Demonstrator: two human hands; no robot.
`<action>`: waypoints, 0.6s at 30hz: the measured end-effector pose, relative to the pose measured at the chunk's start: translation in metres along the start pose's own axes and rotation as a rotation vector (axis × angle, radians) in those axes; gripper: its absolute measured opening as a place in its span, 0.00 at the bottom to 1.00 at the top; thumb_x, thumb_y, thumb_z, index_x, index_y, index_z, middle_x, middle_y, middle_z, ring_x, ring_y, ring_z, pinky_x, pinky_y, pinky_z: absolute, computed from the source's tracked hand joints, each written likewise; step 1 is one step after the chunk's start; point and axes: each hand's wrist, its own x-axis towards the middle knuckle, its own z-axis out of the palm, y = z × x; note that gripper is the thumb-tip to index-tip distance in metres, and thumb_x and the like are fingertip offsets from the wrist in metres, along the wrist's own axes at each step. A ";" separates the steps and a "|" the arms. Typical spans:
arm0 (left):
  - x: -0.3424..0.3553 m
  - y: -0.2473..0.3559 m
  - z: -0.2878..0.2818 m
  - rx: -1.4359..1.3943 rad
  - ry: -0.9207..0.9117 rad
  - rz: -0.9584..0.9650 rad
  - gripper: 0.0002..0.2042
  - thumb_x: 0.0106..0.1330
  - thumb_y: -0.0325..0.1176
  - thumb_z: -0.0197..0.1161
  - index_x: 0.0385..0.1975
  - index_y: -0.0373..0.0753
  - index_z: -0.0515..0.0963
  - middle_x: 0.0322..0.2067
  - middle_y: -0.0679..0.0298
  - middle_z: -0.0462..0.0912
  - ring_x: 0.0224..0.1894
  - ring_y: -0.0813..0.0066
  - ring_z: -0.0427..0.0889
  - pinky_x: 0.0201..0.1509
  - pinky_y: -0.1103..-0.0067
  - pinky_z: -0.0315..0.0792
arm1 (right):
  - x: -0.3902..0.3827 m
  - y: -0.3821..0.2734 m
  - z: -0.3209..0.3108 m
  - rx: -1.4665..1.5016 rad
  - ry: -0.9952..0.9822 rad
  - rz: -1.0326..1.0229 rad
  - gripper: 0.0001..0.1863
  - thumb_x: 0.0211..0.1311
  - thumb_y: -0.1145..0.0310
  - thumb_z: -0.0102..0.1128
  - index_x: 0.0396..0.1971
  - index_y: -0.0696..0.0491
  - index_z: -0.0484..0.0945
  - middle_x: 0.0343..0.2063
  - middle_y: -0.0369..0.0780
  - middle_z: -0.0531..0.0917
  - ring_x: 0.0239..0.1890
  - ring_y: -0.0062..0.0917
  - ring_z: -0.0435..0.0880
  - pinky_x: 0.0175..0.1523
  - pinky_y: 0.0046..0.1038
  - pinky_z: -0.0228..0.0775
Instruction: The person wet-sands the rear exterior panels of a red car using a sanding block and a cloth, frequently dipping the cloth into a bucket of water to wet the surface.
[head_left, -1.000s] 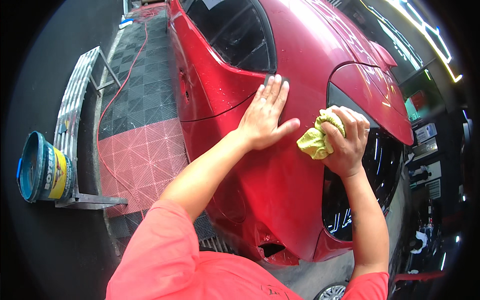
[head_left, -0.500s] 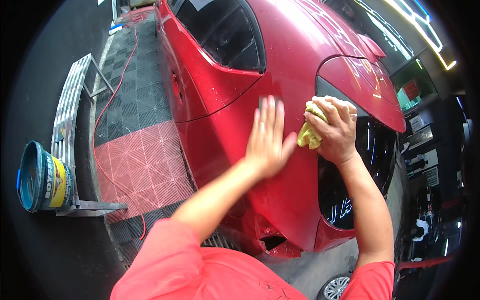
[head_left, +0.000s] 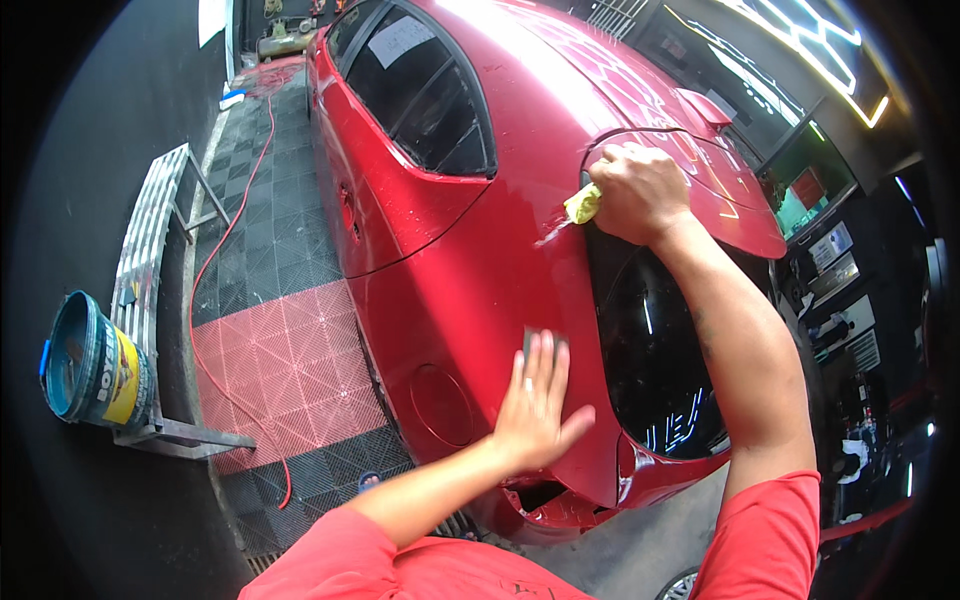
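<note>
My left hand (head_left: 532, 415) lies flat on the red rear side panel (head_left: 480, 290) of a car, fingers stretched out. A small dark grey piece (head_left: 546, 343), perhaps sandpaper, shows under its fingertips. Farther off, my right hand (head_left: 640, 192) is closed round a bunched yellow-green cloth (head_left: 582, 205) at the upper corner of the dark rear window (head_left: 650, 330). Beside the cloth a whitish wet streak (head_left: 553, 232) marks the paint. Most of the cloth is hidden in my fist.
Left of the car stand a slatted metal bench (head_left: 150, 240) and a teal bucket (head_left: 95, 365). A red hose (head_left: 207, 265) runs along the tiled floor (head_left: 285, 360). Near me the car's rear corner has an open recess (head_left: 535, 495).
My left hand has slid down the panel toward me. My right hand has moved up and away with the cloth, and the wet streak now shows beside it. The view has shifted slightly.
</note>
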 end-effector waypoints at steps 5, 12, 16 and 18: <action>0.125 -0.049 -0.036 0.218 0.201 -0.072 0.50 0.83 0.63 0.48 0.84 0.20 0.43 0.84 0.29 0.41 0.88 0.33 0.39 0.88 0.45 0.42 | -0.057 0.042 -0.026 -0.002 0.080 0.082 0.08 0.45 0.67 0.72 0.28 0.48 0.84 0.35 0.43 0.86 0.39 0.43 0.89 0.44 0.44 0.81; 0.031 0.012 0.017 0.092 0.122 -0.022 0.54 0.80 0.64 0.55 0.85 0.23 0.41 0.84 0.26 0.39 0.87 0.28 0.36 0.87 0.42 0.39 | -0.176 0.058 -0.020 0.142 0.148 0.337 0.14 0.48 0.65 0.74 0.36 0.49 0.86 0.56 0.42 0.84 0.60 0.44 0.82 0.62 0.46 0.71; 0.076 0.006 0.007 0.185 0.125 -0.011 0.54 0.81 0.65 0.53 0.84 0.22 0.40 0.84 0.27 0.39 0.87 0.27 0.37 0.87 0.41 0.40 | -0.194 0.063 0.013 0.224 0.222 0.437 0.23 0.52 0.68 0.72 0.52 0.46 0.84 0.73 0.42 0.78 0.73 0.44 0.76 0.75 0.48 0.64; 0.154 -0.051 -0.035 0.270 0.293 -0.090 0.47 0.84 0.60 0.50 0.84 0.22 0.46 0.84 0.29 0.44 0.87 0.32 0.40 0.89 0.49 0.40 | -0.172 0.046 0.030 0.263 0.375 0.408 0.26 0.52 0.66 0.73 0.54 0.45 0.84 0.71 0.42 0.79 0.71 0.43 0.78 0.75 0.47 0.63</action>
